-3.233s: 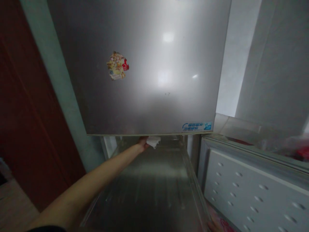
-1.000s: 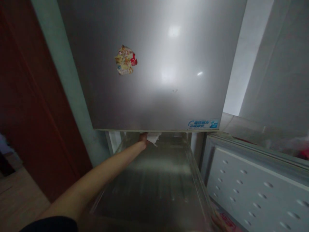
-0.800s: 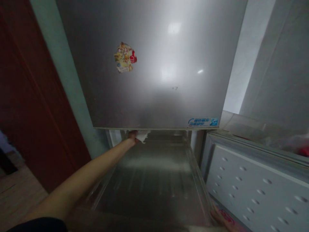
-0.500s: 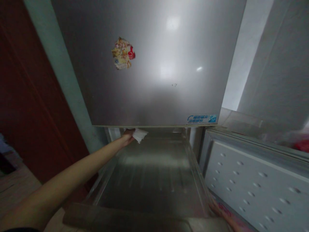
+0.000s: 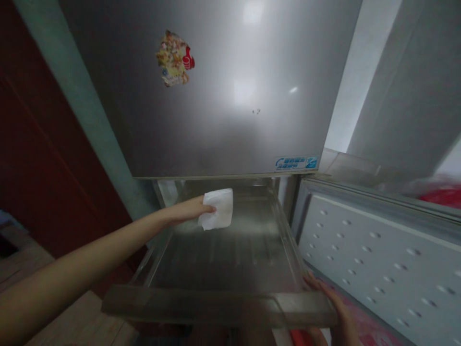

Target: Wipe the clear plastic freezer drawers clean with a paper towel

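My left hand (image 5: 187, 210) reaches over a pulled-out clear drawer (image 5: 219, 307) below a silver fridge door (image 5: 223, 96). It pinches a folded white cloth (image 5: 218, 208) above the drawer's back left part. My right hand (image 5: 333, 307) grips the drawer's front right corner, fingers wrapped over the rim. The drawer looks bare inside, with a ribbed floor.
An open lower door (image 5: 378, 250) with a dimpled white inner panel stands to the right. A colourful sticker (image 5: 173, 57) is on the silver door. A dark red door (image 5: 39, 158) and wooden floor (image 5: 21, 269) lie to the left. Something red (image 5: 444, 196) sits at the far right.
My left hand has come out from under the silver door toward me, so the whole white cloth now shows. The drawer has slid further out and my right hand is more in view.
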A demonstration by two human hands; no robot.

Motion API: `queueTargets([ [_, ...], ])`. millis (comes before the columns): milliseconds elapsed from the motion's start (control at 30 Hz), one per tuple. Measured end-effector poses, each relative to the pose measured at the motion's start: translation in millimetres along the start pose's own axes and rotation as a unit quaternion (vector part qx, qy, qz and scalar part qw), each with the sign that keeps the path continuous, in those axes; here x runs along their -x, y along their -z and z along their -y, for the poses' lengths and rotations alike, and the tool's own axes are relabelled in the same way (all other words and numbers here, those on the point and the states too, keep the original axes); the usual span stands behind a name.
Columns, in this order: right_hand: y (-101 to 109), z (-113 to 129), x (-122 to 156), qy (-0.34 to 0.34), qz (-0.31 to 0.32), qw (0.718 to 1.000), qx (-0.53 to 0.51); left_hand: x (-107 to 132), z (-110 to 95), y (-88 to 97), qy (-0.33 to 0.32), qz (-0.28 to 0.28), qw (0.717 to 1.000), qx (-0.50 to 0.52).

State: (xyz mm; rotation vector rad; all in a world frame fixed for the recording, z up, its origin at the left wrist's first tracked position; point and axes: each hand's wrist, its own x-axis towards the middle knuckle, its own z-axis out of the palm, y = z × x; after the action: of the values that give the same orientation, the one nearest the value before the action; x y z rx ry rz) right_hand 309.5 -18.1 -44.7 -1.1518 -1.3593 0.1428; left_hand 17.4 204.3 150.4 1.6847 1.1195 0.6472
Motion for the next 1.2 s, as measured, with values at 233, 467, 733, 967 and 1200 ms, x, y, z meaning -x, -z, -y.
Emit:
queueTargets([
  [233,-4.1,12.7,5.4,-0.036,-0.001,0.999,0.021,21.3,-41.6,-49.9,0.006,0.326,0.933,-0.151],
  [467,-10.7,29.2,2.4,-0.064,-0.026,0.998,-0.001,34.8,-58.5,-95.4,-0.055,0.492,0.840,-0.221],
  [733,-8.9,24.1,2.1,-0.045,-0.018,0.999,0.001,46.7,-42.4,-103.7,-0.154,0.201,0.905,-0.342],
  [967,-6.9,22.4,3.7,-0.061,-0.008,0.998,-0.008,46.7,-47.8,-97.8,-0.212,0.209,0.870,-0.393],
  [1200,-11.3,33.5,1.0,-0.089,-0.027,0.995,-0.023,58.5,-61.1,-79.9,-0.186,0.305,0.850,-0.387],
])
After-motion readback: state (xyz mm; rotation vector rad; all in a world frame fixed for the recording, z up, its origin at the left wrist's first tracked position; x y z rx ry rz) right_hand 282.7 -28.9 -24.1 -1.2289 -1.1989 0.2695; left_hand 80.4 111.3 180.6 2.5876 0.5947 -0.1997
